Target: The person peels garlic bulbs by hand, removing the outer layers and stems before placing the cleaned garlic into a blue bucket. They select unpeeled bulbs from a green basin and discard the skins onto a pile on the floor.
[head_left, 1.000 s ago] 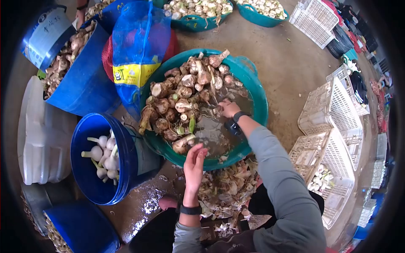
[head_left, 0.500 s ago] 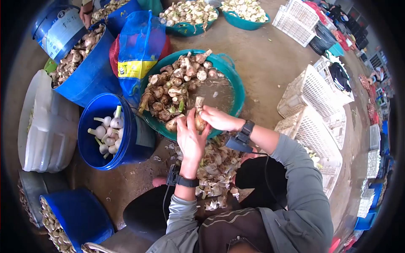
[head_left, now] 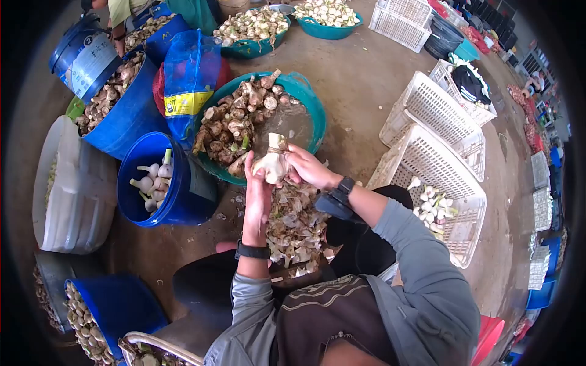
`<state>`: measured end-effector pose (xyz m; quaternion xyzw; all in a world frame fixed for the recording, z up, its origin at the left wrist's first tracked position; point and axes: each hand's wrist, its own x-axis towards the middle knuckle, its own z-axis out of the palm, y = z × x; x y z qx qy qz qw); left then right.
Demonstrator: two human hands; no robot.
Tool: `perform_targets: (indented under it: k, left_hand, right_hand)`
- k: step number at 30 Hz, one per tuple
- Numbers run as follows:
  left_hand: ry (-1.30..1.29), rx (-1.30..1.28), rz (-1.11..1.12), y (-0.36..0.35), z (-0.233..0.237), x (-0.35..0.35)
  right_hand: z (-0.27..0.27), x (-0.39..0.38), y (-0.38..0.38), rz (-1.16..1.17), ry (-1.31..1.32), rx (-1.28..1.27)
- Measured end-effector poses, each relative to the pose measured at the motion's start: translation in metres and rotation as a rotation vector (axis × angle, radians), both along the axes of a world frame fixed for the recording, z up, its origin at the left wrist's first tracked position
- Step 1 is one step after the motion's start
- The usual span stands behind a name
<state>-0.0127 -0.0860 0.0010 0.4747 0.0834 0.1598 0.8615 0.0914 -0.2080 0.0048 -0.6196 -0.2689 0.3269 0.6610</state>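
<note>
A garlic bulb (head_left: 273,166) with pale, cleaned skin and a cut brown stem pointing up is held between both hands. My left hand (head_left: 259,183) grips its left side, with the index finger raised along it. My right hand (head_left: 308,166) closes on its right side. Just beyond the hands is a teal basin (head_left: 316,116) with unpeeled, dirt-brown garlic (head_left: 235,125) heaped on its left and muddy residue on its right. Peeled skins (head_left: 296,222) lie in a pile below the hands.
A blue bucket (head_left: 201,183) with white bulbs stands at left. White crates (head_left: 455,238) stand at right, the nearer one holding white garlic. Large blue tubs (head_left: 125,125) and a blue mesh bag (head_left: 188,73) are at upper left. Another person's arm (head_left: 118,36) shows there.
The bulb between the hands now looks white where it was brown before. The view has shifted, bringing the garlic in the right crate into sight.
</note>
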Motion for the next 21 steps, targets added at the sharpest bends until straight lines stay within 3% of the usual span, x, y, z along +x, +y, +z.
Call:
perform_targets:
  k: [2, 5, 7, 9, 11, 13, 16, 17, 19, 20, 21]
  left_hand:
    - [0.044, 0.065, 0.035, -0.003, 0.000, -0.003]
    - [0.017, 0.440, 0.143, -0.015, 0.002, 0.001]
    - [0.124, 0.166, 0.063, -0.010, 0.002, 0.005]
    - [0.170, -0.277, -0.151, -0.004, 0.006, 0.006]
    - [0.206, -0.391, -0.254, 0.005, 0.003, 0.002]
    - [0.121, -0.096, -0.186, 0.000, 0.000, -0.002]
    - [0.022, 0.954, 0.461, -0.011, -0.018, 0.003]
    - [0.022, 0.960, 0.463, -0.007, -0.024, 0.004]
    - [0.091, 0.484, 0.317, -0.001, -0.022, 0.002]
    - [0.215, 0.118, 0.107, 0.010, -0.020, -0.001]
    - [0.229, -0.078, -0.065, 0.012, -0.007, -0.004]
  right_hand:
    - [0.000, -0.003, -0.006, 0.040, 0.226, 0.124]
    - [-0.006, 0.003, -0.009, 0.195, 0.198, 0.005]
    - [-0.014, 0.004, -0.005, 0.200, 0.218, 0.003]
    - [-0.017, -0.004, 0.000, 0.076, 0.190, 0.184]
    - [-0.010, -0.002, -0.003, 0.047, 0.099, 0.168]
    - [-0.014, 0.008, -0.007, 0.131, 0.176, 0.026]
    - [-0.011, -0.003, -0.009, 0.063, 0.178, -0.095]
    - [-0.017, -0.001, -0.007, 0.066, 0.177, -0.089]
    - [-0.019, -0.002, -0.002, 0.103, 0.146, -0.004]
    - [-0.020, -0.004, -0.004, 0.091, 0.204, 0.083]
    - [-0.024, -0.003, -0.004, 0.094, 0.205, 0.085]
